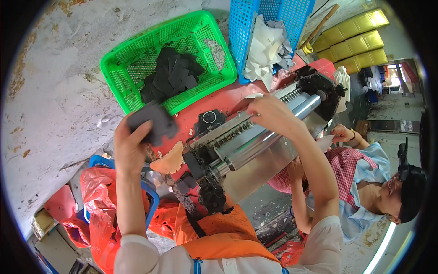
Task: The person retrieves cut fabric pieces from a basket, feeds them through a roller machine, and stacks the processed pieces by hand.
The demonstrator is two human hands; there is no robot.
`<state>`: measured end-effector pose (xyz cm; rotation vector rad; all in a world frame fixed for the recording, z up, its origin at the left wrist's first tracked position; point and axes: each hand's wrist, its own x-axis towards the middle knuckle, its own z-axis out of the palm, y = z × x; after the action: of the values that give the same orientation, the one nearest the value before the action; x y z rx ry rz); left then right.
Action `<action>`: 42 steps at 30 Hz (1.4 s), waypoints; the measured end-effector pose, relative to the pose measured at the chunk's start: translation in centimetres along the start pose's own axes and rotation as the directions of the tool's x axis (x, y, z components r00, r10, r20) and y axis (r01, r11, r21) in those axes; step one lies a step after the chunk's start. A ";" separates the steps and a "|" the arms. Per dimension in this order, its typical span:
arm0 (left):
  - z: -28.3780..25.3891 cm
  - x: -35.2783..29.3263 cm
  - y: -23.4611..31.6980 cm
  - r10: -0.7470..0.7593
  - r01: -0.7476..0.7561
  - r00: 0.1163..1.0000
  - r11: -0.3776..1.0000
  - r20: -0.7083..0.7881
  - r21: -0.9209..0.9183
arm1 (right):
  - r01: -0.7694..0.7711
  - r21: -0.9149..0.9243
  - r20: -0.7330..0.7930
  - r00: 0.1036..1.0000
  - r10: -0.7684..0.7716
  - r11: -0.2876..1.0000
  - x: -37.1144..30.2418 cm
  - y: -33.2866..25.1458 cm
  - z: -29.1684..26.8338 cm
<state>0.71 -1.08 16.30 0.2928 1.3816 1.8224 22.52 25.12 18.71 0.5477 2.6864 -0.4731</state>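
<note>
My left hand grips a stack of dark grey flat pieces, its edges slightly blurred, in front of the green basket. In that basket lies a pile of similar dark pieces. My right hand is over the far side of a roller machine with a shiny metal roller and a coil spring. Its fingers are bent together, and what they hold, if anything, is hidden. A pale scrap shows just beyond the fingertips.
A blue basket holds pale and grey offcuts. Across the machine a co-worker in a checked apron holds a pale piece. A tan scalloped piece hangs by the machine's left end. Red plastic bags sit at lower left.
</note>
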 end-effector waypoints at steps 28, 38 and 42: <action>-11.3 -9.4 -8.4 -0.084 -0.034 0.927 0.952 -0.367 -0.305 | 0.152 0.026 -0.037 0.988 -0.151 0.988 1.7 0.4 2.3; -12.1 -10.8 -8.8 -0.066 -0.053 0.939 0.942 -0.337 -0.331 | 0.178 -0.226 0.169 0.975 -0.142 0.958 2.8 -2.9 3.5; -12.0 -11.2 -8.4 -0.080 -0.039 0.948 0.931 -0.308 -0.362 | 0.192 -0.326 0.200 0.971 -0.131 0.926 2.7 -4.3 3.3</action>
<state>4.42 -16.87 7.50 -0.2205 1.2101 2.1294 19.24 20.93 15.73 0.1743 2.5720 -0.0797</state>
